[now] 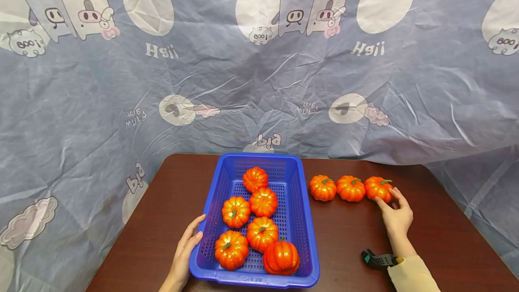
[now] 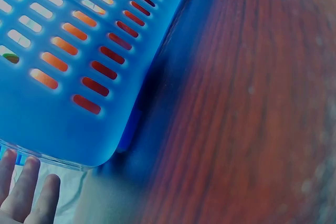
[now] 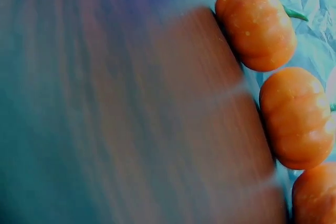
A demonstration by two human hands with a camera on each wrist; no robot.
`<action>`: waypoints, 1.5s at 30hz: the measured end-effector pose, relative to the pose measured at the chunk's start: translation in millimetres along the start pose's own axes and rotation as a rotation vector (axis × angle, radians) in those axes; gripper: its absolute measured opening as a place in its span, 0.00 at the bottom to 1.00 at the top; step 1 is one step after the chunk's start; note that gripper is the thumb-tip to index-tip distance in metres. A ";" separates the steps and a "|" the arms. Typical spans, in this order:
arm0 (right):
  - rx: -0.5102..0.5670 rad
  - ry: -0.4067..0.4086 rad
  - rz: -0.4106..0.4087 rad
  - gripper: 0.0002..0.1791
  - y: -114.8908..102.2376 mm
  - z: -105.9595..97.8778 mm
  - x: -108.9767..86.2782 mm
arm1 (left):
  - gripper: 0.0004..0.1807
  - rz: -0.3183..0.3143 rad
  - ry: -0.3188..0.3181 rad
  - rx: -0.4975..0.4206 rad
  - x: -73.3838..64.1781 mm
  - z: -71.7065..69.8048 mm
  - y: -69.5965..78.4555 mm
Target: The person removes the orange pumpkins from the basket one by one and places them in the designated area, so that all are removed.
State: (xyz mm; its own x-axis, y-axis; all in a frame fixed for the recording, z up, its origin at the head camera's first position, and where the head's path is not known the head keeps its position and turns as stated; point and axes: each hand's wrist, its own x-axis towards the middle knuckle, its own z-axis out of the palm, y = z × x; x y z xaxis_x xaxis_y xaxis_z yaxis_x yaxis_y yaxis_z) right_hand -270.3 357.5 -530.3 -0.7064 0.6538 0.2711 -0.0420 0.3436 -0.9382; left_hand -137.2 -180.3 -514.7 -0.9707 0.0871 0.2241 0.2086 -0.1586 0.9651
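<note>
A blue plastic basket (image 1: 307, 224) with slotted walls stands on the table and holds several small orange pumpkins (image 1: 231, 250). My left hand (image 1: 184, 249) touches the basket's left rim with fairly straight fingers; its fingertips (image 2: 26, 184) also show below the basket in the left wrist view. To the right of the basket, three pumpkins with green stems lie in a row: one nearest the basket (image 1: 323, 188), a middle one (image 1: 350, 188) and a rightmost one (image 1: 378, 189). My right hand (image 1: 398, 217) pinches the rightmost pumpkin between thumb and fingers. In the right wrist view that hand is out of sight.
The dark brown wooden table (image 1: 340, 238) extends on both sides of the basket. Behind it hangs a wrinkled grey-blue cloth (image 1: 243, 89) with cartoon prints. A black strap (image 1: 379, 259) is around my right wrist, by a pale sleeve (image 1: 413, 276).
</note>
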 end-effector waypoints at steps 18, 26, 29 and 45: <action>0.132 -0.145 -0.013 0.31 -110.5 22.2 -18.8 | 0.24 0.012 0.035 0.005 0.5 1.3 -1.4; 0.213 -0.373 -0.005 0.31 -159.6 41.0 -38.2 | 0.23 0.022 0.045 0.016 0.7 1.3 -3.1; 0.198 -0.477 -0.035 0.30 -170.9 45.1 -49.7 | 0.24 0.026 0.043 0.007 1.1 1.4 -3.0; 0.274 -1.091 -0.187 0.24 -198.0 69.1 -114.0 | 0.24 0.028 0.044 0.016 0.7 1.5 -2.8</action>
State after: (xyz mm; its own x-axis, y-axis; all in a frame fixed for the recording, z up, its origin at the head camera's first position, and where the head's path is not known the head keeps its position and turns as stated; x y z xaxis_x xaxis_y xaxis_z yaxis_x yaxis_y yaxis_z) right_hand -230.3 168.4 -390.3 -0.9048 -0.3730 0.2055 -0.2694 0.1277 -0.9545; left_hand -138.3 -178.3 -517.0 -0.9686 0.0396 0.2452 0.2373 -0.1443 0.9606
